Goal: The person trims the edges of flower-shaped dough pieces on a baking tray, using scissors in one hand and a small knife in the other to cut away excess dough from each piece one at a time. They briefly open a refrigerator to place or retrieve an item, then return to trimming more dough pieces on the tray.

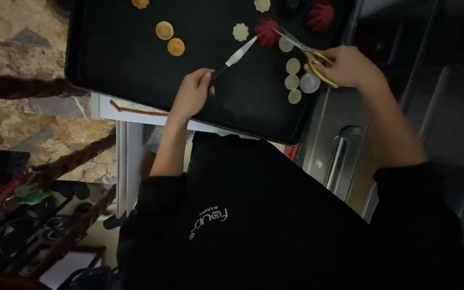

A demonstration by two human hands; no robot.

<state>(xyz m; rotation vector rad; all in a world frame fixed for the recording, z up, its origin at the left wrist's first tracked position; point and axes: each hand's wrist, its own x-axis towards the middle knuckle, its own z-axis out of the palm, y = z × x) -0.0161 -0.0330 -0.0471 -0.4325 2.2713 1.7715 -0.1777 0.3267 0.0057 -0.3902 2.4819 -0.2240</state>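
Your left hand [191,95] is closed around the black handle of a small palette knife [236,56], its blade angled up toward a red fluted mould [267,31], seemingly to steady or pry it. Your right hand [347,67] is clamped on yellow-handled scissors [304,51], fingers through the loops, their tips meeting the same mould from the other side, so both tools bear on it at once. All this sits on a black baking tray [114,70]. Pale round discs [293,81] lie in a column just beside the scissors, next to a silver fluted tin [310,82]; orange discs [169,38] rest well apart, to the left.
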